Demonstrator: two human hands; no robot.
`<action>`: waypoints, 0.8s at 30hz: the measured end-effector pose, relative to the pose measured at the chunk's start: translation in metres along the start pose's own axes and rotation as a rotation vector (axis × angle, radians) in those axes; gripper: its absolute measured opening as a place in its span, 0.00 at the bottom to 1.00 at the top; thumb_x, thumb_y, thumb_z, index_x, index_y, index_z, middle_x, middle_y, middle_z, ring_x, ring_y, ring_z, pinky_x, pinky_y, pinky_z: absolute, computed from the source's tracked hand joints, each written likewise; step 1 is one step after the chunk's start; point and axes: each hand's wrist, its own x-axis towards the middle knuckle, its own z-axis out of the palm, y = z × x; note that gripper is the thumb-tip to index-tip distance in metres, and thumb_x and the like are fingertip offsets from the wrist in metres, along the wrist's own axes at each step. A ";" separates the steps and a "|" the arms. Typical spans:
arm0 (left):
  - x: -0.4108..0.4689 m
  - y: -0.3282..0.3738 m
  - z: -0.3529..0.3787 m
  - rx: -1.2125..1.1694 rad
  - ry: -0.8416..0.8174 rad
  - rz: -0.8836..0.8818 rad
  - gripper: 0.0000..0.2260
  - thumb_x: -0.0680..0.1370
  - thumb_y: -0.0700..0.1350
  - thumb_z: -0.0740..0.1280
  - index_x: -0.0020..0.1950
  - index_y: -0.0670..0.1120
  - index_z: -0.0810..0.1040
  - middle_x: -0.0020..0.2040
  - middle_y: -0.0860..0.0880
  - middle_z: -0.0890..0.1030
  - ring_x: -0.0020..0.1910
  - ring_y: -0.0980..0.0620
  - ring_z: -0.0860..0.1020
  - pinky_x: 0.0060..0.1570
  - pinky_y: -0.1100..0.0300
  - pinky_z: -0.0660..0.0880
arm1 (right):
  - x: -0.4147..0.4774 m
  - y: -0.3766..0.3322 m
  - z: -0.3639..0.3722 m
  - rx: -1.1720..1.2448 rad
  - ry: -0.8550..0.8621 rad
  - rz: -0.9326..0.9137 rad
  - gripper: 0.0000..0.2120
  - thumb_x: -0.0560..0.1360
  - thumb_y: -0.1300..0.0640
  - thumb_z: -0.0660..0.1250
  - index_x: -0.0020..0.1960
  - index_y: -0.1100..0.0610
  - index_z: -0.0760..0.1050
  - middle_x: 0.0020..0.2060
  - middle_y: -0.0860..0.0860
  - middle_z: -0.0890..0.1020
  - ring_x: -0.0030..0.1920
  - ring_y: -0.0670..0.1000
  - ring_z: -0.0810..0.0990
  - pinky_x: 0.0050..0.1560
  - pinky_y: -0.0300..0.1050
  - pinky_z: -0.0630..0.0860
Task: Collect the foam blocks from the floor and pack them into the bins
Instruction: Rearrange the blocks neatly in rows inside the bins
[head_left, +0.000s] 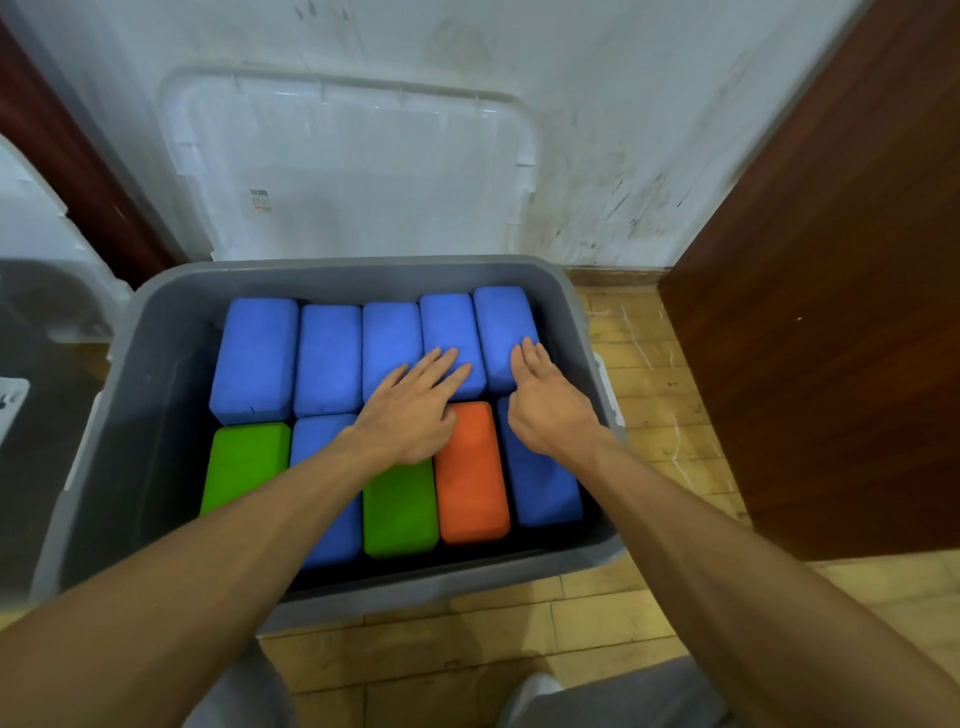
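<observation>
Grip open on both sides, fingers straight, holding nothing: our left hand (410, 415) rests on rectangular blue foam blocks (449, 322), and our right hand (548, 408) probably touches the end blue block (503, 319) at its 12 o'clock. Blocks fill the grey plastic bin (363, 269), long axes running 12-to-6.

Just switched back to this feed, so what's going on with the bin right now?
A person has both hands flat in the grey bin: the left hand lies across blue foam blocks in the back row, the right hand on the rightmost one. Ten blocks fill it in two rows, including two green blocks and an orange block in front. The clear lid leans on the wall behind.
</observation>
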 end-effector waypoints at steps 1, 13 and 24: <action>0.001 0.001 0.003 0.005 0.004 -0.009 0.28 0.80 0.47 0.53 0.79 0.52 0.46 0.80 0.53 0.43 0.78 0.55 0.42 0.76 0.51 0.44 | 0.002 0.000 -0.001 -0.009 0.010 0.004 0.31 0.80 0.57 0.49 0.77 0.66 0.41 0.78 0.59 0.45 0.78 0.55 0.42 0.78 0.49 0.47; -0.001 0.004 0.012 0.031 -0.015 -0.054 0.41 0.74 0.71 0.55 0.78 0.55 0.40 0.78 0.54 0.37 0.77 0.56 0.37 0.76 0.49 0.41 | -0.028 0.007 0.002 0.041 0.073 0.008 0.33 0.82 0.55 0.55 0.78 0.62 0.38 0.78 0.55 0.39 0.78 0.52 0.38 0.77 0.43 0.44; 0.000 0.004 0.017 0.007 -0.003 -0.026 0.37 0.76 0.69 0.54 0.79 0.57 0.42 0.79 0.55 0.38 0.77 0.57 0.37 0.75 0.46 0.39 | -0.011 -0.009 -0.011 -0.024 -0.056 0.094 0.38 0.77 0.52 0.57 0.78 0.59 0.38 0.78 0.53 0.39 0.78 0.49 0.39 0.75 0.47 0.53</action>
